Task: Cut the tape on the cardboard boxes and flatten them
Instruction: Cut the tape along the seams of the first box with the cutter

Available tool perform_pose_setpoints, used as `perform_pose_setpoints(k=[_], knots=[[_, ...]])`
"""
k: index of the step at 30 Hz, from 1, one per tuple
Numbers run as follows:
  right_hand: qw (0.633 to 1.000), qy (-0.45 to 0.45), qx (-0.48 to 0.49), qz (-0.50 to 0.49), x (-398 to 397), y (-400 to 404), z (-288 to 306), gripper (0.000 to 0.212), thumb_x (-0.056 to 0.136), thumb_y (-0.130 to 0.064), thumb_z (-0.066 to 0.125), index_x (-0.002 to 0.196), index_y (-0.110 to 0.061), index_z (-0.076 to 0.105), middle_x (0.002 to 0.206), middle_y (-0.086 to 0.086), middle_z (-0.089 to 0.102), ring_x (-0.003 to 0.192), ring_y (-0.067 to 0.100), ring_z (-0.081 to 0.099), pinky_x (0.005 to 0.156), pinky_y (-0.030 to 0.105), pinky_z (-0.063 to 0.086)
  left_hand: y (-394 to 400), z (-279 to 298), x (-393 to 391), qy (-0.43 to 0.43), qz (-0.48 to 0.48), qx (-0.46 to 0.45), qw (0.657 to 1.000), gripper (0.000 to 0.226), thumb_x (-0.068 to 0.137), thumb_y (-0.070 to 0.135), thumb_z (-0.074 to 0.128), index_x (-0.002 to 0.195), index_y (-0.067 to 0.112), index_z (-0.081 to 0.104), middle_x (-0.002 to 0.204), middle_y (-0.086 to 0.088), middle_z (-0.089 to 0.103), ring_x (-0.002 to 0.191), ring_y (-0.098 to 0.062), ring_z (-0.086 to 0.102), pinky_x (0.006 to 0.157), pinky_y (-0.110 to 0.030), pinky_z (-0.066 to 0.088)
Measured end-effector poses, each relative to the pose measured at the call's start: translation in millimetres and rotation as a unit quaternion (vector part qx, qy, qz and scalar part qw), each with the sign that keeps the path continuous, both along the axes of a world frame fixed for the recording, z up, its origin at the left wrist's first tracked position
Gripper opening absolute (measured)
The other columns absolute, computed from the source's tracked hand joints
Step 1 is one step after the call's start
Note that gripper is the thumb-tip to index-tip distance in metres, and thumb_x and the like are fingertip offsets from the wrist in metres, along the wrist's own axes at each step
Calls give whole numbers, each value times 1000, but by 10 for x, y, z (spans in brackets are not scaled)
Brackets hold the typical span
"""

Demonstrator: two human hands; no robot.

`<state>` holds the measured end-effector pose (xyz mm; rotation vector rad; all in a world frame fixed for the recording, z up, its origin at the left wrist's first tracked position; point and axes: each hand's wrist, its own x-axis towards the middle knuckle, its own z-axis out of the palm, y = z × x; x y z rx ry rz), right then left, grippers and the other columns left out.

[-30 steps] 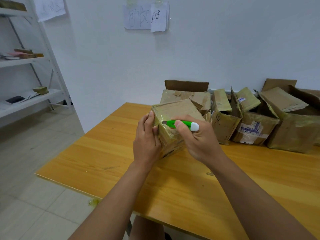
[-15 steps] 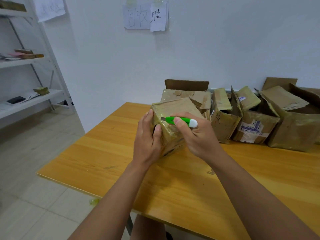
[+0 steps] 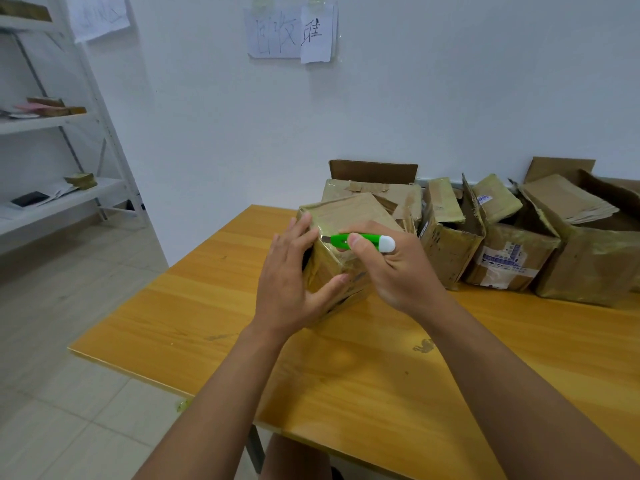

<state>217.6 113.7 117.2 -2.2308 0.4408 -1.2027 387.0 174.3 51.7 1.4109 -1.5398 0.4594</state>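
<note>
A small taped cardboard box [image 3: 349, 220] stands tilted on one corner on the wooden table [image 3: 214, 306]. My left hand [image 3: 294, 282] presses against its left side, fingers spread along the face and thumb on the lower front. My right hand [image 3: 398, 271] grips a green utility knife with a white end cap [image 3: 360, 242]. The short blade points left and touches the box's upper front edge near my left fingertips.
Several other cardboard boxes, some with open flaps, stand in a row along the wall behind: one [image 3: 377, 192] right behind, others [image 3: 450, 237] [image 3: 512, 258] [image 3: 595, 258] to the right. A white shelf unit [image 3: 62, 133] stands at far left. Paper notes [image 3: 294, 36] hang on the wall.
My left hand has loosened and slid lower on the box, its thumb now on the lower front. The knife and my right hand have stayed nearly in place at the upper edge.
</note>
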Motion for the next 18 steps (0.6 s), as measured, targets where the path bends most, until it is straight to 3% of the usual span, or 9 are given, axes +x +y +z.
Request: perform_pose_setpoints(k=[4,8,13,15,18], knots=[[1000,4,10,2,0,-29,31,28,97,-30,46,103,-16,70,81,2,69,73,20,62,60,45,48,3,16,6,5,3,11,1000,76,83,57,66,140,10,47,156,-4,37,146,-18,31,116,-52,31],[1000,24,16,-4,35,-10,59,29,97,-32,47,105,-17,70,82,-3,69,75,15,63,63,44,50,16,29,7,11,1,10,1000,76,83,58,65,139,9,47,155,-4,40,145,-18,34,114,-52,34],[1000,29,5,6,-68,3,86,27,94,-27,47,95,-14,70,70,-4,63,63,9,55,52,21,41,29,50,22,21,25,15,999,74,83,59,64,137,11,49,153,-4,42,143,-17,37,112,-50,38],[1000,20,18,8,-111,8,86,26,93,-25,47,90,-15,70,68,-4,62,63,11,54,51,23,40,24,73,39,30,32,22,999,74,84,60,62,138,11,48,153,-4,42,143,-17,38,109,-51,41],[999,17,38,8,-144,-10,82,25,93,-26,47,88,-18,70,64,-15,60,59,5,52,50,15,37,13,79,12,25,20,29,999,74,85,59,62,138,9,48,154,-4,40,144,-17,35,110,-50,40]])
